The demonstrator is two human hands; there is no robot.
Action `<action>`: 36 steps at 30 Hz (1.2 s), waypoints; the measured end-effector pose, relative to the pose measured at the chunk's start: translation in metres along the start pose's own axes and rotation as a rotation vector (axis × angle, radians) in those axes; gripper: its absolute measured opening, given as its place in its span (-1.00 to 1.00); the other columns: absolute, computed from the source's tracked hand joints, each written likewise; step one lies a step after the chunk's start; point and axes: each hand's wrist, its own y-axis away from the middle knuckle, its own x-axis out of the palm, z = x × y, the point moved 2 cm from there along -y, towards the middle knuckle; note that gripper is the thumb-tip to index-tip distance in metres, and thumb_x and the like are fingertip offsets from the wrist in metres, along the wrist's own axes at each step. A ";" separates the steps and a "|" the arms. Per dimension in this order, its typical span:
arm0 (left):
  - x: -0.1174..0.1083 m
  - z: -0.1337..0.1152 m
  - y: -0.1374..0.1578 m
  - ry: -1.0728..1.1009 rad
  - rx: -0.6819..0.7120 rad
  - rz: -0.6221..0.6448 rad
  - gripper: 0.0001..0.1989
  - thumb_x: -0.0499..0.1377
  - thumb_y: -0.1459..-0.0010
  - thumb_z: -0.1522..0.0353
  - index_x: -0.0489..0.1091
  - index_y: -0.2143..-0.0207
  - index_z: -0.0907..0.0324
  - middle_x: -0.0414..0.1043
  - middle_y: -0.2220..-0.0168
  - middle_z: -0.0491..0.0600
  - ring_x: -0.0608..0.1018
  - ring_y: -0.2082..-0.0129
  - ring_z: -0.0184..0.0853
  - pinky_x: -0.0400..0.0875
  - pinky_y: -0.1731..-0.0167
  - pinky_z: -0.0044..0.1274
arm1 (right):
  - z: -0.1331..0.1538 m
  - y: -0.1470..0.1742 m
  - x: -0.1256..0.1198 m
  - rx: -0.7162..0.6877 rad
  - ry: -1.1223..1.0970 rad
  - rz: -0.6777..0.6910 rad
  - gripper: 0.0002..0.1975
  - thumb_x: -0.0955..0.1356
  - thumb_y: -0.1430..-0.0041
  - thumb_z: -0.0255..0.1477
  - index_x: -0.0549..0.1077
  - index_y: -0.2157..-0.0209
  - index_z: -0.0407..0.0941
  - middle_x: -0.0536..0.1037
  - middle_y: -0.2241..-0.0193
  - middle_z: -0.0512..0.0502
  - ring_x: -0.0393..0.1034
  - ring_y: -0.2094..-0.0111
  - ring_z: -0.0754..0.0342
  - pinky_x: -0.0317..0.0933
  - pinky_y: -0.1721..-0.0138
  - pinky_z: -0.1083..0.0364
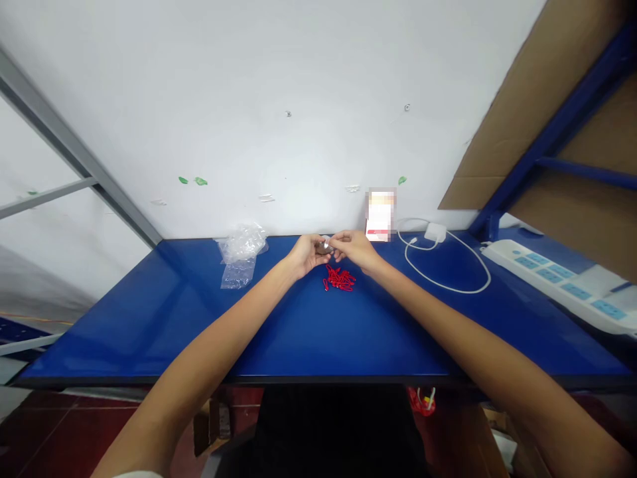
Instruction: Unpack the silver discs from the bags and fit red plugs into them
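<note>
Over the far middle of the blue table, my left hand (305, 254) is closed around a small dark, shiny object (324, 247) whose kind I cannot make out. Its shape is rounded and partly covered by fingers. My right hand (352, 248) meets it from the other side, thumb and fingers pinched together at the object's edge; whatever lies between those fingertips is too small to name. Just below both hands, a loose pile of red cord loops (341, 278) rests on the tabletop, with one loop a little apart on the left.
Crumpled clear plastic bags (243, 247) lie left on the blue table (318, 338). A phone with a blurred screen (380, 214) leans against the wall behind my right hand. Further right are a white charger (435, 232) with its cable and a white power strip (560, 282).
</note>
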 end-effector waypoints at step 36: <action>-0.017 -0.013 0.020 0.611 0.152 -0.099 -0.76 0.20 -0.21 0.31 0.23 0.47 0.16 0.20 0.56 -0.11 0.22 0.70 -0.52 -0.10 0.80 -0.66 | -0.010 0.001 0.009 -0.172 0.125 0.050 -0.82 0.34 -0.31 -0.40 0.59 0.16 -0.11 0.69 0.36 -0.07 0.47 0.66 0.16 0.15 0.70 0.19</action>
